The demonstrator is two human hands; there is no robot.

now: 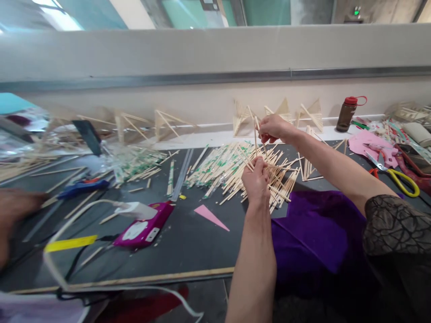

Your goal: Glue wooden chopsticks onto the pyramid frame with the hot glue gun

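My left hand (256,180) is closed around the lower ends of a few wooden chopsticks (255,143), which stand up from it. Above it, my right hand (275,128) pinches near the top of these sticks; whether they are joined there is too small to tell. Beneath both hands lies a heap of loose bare chopsticks (232,186). Wrapped chopsticks (212,168) in clear and green sleeves adjoin it on the left. Behind the hands, stick structures (311,114) with twisted sides stand along the wall.
A pink paper triangle (210,216) and a magenta power strip (146,224) with a white plug lie left. Purple cloth (310,229) covers the near edge. Yellow-handled scissors (402,179) and a brown bottle (346,115) are right. Another person's blurred hand (20,215) is far left.
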